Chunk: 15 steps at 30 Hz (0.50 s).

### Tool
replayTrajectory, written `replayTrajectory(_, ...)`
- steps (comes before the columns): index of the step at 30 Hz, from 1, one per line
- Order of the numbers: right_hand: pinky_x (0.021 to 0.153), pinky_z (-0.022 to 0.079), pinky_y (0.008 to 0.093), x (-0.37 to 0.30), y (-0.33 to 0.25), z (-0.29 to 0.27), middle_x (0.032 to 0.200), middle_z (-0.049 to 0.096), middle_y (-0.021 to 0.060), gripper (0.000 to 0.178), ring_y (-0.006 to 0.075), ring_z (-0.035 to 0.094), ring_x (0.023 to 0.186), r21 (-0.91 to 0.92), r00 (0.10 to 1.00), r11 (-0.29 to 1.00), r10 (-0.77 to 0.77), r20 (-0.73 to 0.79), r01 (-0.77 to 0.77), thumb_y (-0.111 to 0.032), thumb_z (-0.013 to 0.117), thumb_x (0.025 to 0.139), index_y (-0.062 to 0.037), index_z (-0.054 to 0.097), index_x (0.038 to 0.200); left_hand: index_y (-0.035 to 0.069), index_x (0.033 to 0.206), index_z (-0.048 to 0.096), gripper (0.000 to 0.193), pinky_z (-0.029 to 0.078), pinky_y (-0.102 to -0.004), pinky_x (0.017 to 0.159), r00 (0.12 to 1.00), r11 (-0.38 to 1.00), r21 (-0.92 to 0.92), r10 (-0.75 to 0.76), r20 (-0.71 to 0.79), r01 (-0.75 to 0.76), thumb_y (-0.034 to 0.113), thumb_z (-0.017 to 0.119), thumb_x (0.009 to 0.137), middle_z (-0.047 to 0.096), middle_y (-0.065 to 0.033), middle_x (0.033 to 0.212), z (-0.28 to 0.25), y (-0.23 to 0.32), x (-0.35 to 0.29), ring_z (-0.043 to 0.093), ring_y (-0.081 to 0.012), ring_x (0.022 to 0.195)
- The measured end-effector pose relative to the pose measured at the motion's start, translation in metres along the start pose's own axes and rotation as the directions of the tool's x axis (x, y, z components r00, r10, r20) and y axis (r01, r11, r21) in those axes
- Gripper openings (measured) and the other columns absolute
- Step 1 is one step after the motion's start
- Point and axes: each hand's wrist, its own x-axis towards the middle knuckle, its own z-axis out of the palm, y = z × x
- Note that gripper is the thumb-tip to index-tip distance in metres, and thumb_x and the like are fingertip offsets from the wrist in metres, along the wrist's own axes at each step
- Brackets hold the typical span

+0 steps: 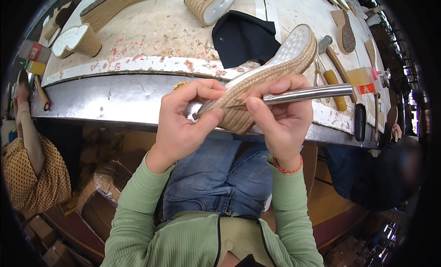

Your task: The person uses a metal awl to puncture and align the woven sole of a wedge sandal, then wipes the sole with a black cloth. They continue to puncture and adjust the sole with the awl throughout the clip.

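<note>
A braided-rope wedge shoe sole (294, 55) with a dimpled white top slants across the front edge of the workbench. Its thick heel end points toward me. My left hand (186, 120) pinches this heel end between thumb and fingers. In my right hand (285, 113) is an awl-like tool (321, 91) with a smooth steel handle, held almost level. Its thin tip reaches the braid between my two hands; the very end is hard to make out. The right fingers also rest against the sole's side. Beyond the sole lies a folded black cloth (243, 37).
Other wedge soles (82, 41) lie along the workbench (151, 42). At right are a hammer (339, 67), a yellow-handled tool (335, 90), a black-handled tool (360, 122) and a bottle of yellowish liquid (360, 77). Co-workers sit on both sides. A cardboard box (98, 193) stands below.
</note>
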Motion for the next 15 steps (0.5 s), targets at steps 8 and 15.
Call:
replayTrajectory(8, 0.077, 0.053, 0.0282, -0.0029, 0.0042, -0.0059, 0.089, 0.064, 0.0154, 0.038, 0.0196, 0.066, 0.086, -0.173, 0.988, 0.978, -0.095, 0.118, 0.114, 0.012, 0.064, 0.084, -0.0054, 0.039, 0.106, -0.003, 0.105, 0.065, 0.032, 0.048, -0.0301, 0.088, 0.993, 0.975, 0.193, 0.096, 0.064, -0.106, -0.001, 0.069, 0.074, 0.066, -0.0126, 0.105, -0.0013, 0.0023, 0.0031, 0.062, -0.0178, 0.099)
replayTrajectory(15, 0.079, 0.054, 0.0312, -0.0035, 0.0067, -0.0042, 0.089, 0.064, 0.0162, 0.038, 0.0201, 0.066, 0.085, -0.117, 0.99, 0.986, -0.105, 0.093, 0.115, 0.013, 0.064, 0.083, -0.0052, 0.039, 0.106, -0.002, 0.11, 0.066, 0.038, 0.047, -0.0301, 0.091, 0.997, 0.994, 0.086, 0.071, 0.038, -0.074, -0.002, 0.069, 0.072, 0.065, -0.0121, 0.107, -0.0012, -0.0019, 0.0017, 0.062, -0.0179, 0.1)
